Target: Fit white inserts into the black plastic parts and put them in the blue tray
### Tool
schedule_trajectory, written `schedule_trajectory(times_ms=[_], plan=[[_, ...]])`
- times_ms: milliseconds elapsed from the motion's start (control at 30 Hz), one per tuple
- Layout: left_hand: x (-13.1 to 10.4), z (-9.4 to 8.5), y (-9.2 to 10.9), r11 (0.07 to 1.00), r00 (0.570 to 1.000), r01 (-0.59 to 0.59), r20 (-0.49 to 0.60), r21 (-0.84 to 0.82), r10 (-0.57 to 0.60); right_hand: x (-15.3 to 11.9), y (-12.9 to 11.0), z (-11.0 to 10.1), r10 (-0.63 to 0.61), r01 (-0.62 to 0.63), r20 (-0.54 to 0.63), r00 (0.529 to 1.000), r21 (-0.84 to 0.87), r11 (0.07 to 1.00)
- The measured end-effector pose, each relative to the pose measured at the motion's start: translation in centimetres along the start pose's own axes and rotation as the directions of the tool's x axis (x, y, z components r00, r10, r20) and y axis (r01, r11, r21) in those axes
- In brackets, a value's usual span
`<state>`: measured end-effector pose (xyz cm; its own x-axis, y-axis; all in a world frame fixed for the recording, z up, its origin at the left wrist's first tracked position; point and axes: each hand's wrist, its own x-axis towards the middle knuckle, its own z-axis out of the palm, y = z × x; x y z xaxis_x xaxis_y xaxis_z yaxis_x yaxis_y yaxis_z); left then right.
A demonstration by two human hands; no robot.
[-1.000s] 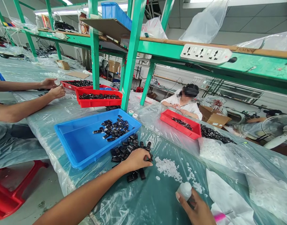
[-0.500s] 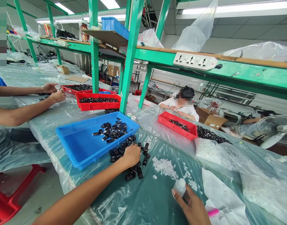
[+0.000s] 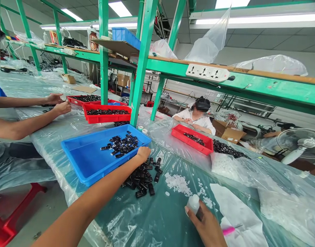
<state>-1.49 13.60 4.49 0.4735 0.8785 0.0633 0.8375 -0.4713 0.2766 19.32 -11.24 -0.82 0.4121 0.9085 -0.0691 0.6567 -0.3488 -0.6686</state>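
Note:
My left hand (image 3: 144, 153) is closed at the near right rim of the blue tray (image 3: 82, 154); whatever its fingers hold, if anything, is hidden. Small black parts (image 3: 140, 178) lie heaped on the table just below it, and more black parts (image 3: 123, 144) are inside the tray. Farther right, my right hand (image 3: 207, 221) is wrapped round a small white bottle (image 3: 193, 203), cap upward and slightly tilted. Little white pieces (image 3: 179, 183) are scattered on the plastic-covered table between the black heap and the bottle.
Red trays (image 3: 107, 118) of black parts stand behind the blue tray; another red tray (image 3: 192, 139) is farther right. A green shelf post (image 3: 144, 61) rises behind. White cloth (image 3: 234, 209) and bags (image 3: 286, 209) lie right. One person's hands (image 3: 59, 103) are left; another person (image 3: 198, 116) sits opposite.
My left hand has moved up and away from the black heap to the blue tray's rim. My right hand still holds the bottle. The view has shifted slightly.

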Motion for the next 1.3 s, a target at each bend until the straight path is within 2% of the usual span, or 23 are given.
schedule_trajectory(times_ms=[100,200,300,433,533,633,867,933,1067,1167,1300], plan=[[-0.3,0.4,0.0,0.979,0.999,0.032,0.026,-0.201,-0.028,0.0,0.1,0.2,0.002,-0.002,-0.018,1.0,0.001,1.0],[-1.3,1.1,0.7,0.899,0.999,0.032,0.052,-0.436,-0.01,-0.1,0.1,0.6,-0.011,0.013,-0.082,0.997,0.026,1.0],[-2.8,1.6,2.3,0.721,0.992,0.033,0.111,-0.692,0.06,-0.2,-0.1,1.0,-0.021,0.028,-0.143,0.99,0.052,0.998],[-4.7,2.2,4.3,0.385,0.968,0.097,0.177,-0.918,0.177,-0.3,-0.4,0.5,-0.001,0.008,-0.123,0.992,0.055,0.998],[-5.7,2.8,5.1,0.151,0.957,0.172,0.201,-0.973,0.207,-0.3,-0.5,-0.1,-0.004,0.009,-0.072,0.997,0.077,0.997],[-6.3,3.6,5.4,-0.042,0.957,0.225,0.212,-0.974,0.197,-0.2,-0.5,-0.3,-0.009,0.016,-0.062,0.998,0.108,0.994],[-6.9,4.4,5.3,-0.338,0.935,0.322,0.241,-0.884,0.262,0.1,-0.3,0.2,0.004,0.007,-0.094,0.996,0.118,0.993],[-7.0,4.5,5.2,-0.382,0.924,0.359,0.267,-0.852,0.274,0.2,-0.4,0.3,0.003,0.008,-0.072,0.997,0.156,0.988],[-7.0,4.9,5.0,-0.328,0.911,0.393,0.315,-0.859,0.266,0.1,-0.6,0.9,0.0,0.025,-0.078,0.997,0.318,0.948],[-7.2,5.4,4.9,-0.24,0.919,0.355,0.29,-0.903,0.269,-0.1,-1.1,1.7,0.047,0.021,-0.119,0.992,0.515,0.857],[-7.9,6.1,5.4,-0.177,0.917,0.316,0.253,-0.932,0.307,-0.2,-1.2,2.2,0.114,0.014,-0.131,0.985,0.715,0.699]])
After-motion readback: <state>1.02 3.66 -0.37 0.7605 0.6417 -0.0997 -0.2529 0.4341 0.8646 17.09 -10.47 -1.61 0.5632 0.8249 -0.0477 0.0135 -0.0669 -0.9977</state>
